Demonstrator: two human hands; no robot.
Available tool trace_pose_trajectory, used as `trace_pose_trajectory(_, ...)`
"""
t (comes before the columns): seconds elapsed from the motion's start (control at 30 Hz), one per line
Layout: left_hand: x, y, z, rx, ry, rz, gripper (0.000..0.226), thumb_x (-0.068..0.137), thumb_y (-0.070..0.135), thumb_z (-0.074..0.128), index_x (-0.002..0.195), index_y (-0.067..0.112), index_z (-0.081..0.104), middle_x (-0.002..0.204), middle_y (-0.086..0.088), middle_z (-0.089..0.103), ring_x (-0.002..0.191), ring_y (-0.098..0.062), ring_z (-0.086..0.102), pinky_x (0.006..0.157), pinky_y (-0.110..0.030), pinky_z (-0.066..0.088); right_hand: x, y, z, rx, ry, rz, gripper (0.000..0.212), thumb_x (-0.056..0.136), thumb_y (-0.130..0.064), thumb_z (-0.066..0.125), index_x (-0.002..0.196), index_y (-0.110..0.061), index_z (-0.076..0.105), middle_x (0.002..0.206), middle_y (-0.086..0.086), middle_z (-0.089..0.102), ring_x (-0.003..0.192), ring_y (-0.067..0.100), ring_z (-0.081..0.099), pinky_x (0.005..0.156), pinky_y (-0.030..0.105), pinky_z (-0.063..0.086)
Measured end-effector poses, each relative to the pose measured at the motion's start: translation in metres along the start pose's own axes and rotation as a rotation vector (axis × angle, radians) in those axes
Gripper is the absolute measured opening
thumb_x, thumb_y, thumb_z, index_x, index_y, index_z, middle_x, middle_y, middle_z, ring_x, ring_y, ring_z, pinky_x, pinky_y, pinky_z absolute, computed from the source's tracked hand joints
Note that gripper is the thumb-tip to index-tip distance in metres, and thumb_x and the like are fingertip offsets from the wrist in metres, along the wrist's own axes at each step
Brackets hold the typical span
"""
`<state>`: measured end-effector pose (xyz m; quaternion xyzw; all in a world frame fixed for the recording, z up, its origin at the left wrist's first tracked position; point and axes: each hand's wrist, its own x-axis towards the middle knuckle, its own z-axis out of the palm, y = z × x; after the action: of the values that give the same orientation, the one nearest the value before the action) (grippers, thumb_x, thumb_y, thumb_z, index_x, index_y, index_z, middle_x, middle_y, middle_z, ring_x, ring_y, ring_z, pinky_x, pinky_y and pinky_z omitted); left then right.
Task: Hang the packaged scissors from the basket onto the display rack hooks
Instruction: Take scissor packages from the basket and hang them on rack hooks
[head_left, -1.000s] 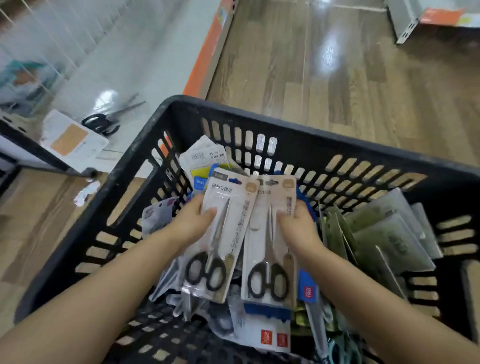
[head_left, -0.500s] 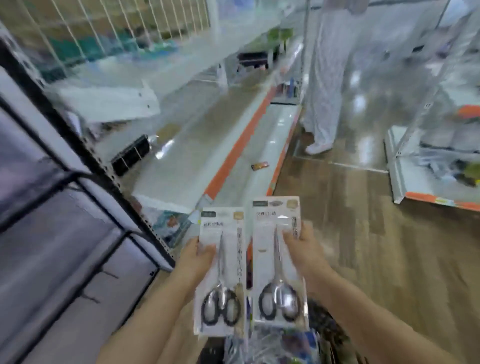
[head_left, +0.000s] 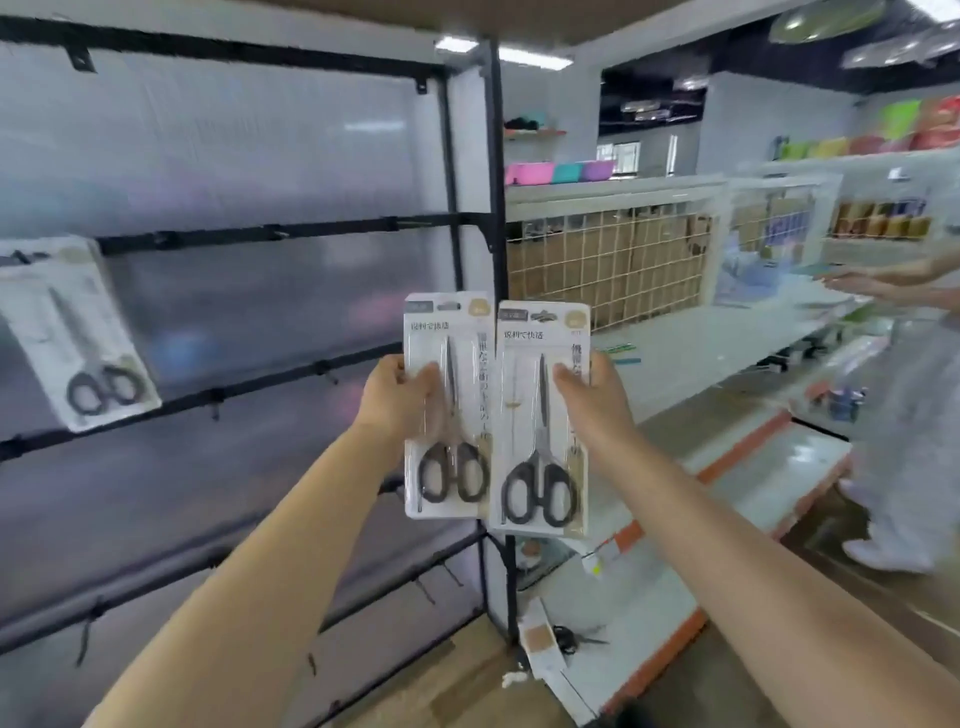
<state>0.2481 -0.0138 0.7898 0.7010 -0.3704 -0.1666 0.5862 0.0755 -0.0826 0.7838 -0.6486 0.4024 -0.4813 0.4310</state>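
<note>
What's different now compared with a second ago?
Both scissors packs, one in the left hand and one in the right hand, were lifted out of the basket and raised up in front of the display rack. Each hand's grip on its pack is unchanged.

1. A store interior, with fluorescent ceiling lights (head_left: 535, 57) glowing overhead.
2. White shelving (head_left: 675, 343) with orange edge trim runs along the right.
3. A white wire grid panel (head_left: 608, 260) backs that shelf.
4. Coloured bins (head_left: 558, 171) sit on a higher shelf.
5. Wooden plank floor (head_left: 457, 691) shows below.
</note>
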Motion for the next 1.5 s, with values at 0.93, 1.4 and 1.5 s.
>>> trace_pose_trajectory(0.93,0.022,-0.078,-0.367,0.095,0.585,-0.064,0.03,0.097,0.018,0.049,0.071,0.015,0.033,0.069,0.001,0.035,0.06,-0.012,0.033,0.053,-0.023,0.028,-0.044,-0.152,0.352,0.086,-0.487,-0.323,0.024,0.1,-0.024,0.043,0.118,-0.01,0.048,0.104,-0.003,0.053,0.094,0.014,0.051,0.076,0.027,0.036)
trace_pose_trajectory(1.4,0.06,-0.086,-0.396,0.066,0.547,-0.026,0.033,0.097,0.02,0.05,0.069,0.016,0.032,0.066,0.001,0.034,0.055,-0.013,0.031,0.052,-0.025,0.027,-0.029,-0.154,0.395,0.077,-0.472,-0.261,0.023,0.098,-0.027,0.042,0.113,-0.011,0.048,0.095,-0.001,0.053,0.081,0.014,0.05,0.073,0.031,0.041)
trace_pose_trajectory(1.5,0.066,-0.087,-0.397,0.081,0.534,-0.027,0.033,0.097,0.021,0.05,0.069,0.017,0.032,0.066,0.001,0.034,0.055,-0.012,0.032,0.05,-0.024,0.027,-0.03,-0.152,0.395,0.096,-0.463,-0.258,0.022,0.099,-0.028,0.042,0.113,-0.011,0.048,0.1,-0.001,0.053,0.087,0.013,0.051,0.074,0.03,0.04)
